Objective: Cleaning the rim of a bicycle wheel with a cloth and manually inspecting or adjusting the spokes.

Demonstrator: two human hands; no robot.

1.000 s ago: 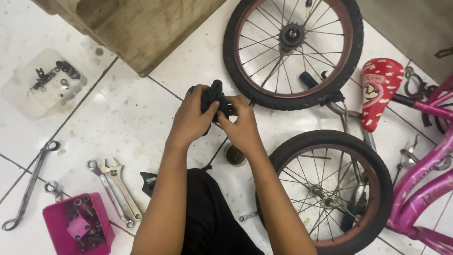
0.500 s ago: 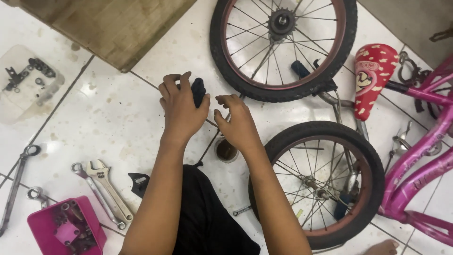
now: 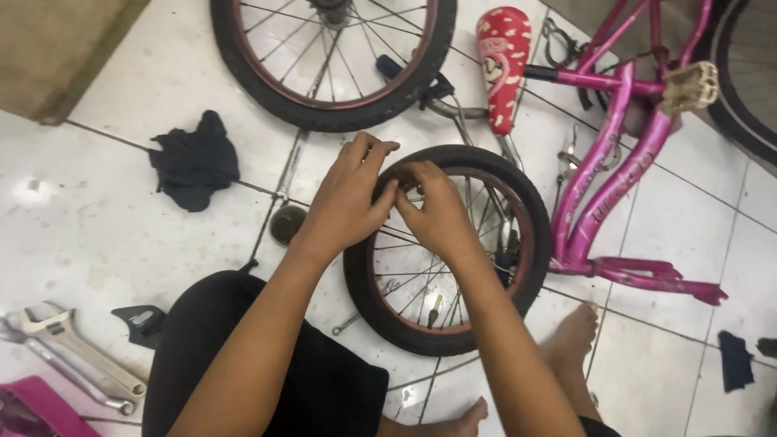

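Black rubber-tyred small spoked wheel (image 3: 453, 316) lies on the floor; your left hand (image 3: 344, 202) and right hand (image 3: 441, 214) pinch its upper rim, fingers clamped there, work unfinished.

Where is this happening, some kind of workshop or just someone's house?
Probably a home floor used for bicycle repair, not a fitted workshop. The person sits barefoot on white floor tiles, a pink bicycle frame lies taken apart beside loose wheels, and adjustable wrenches lie on the floor.
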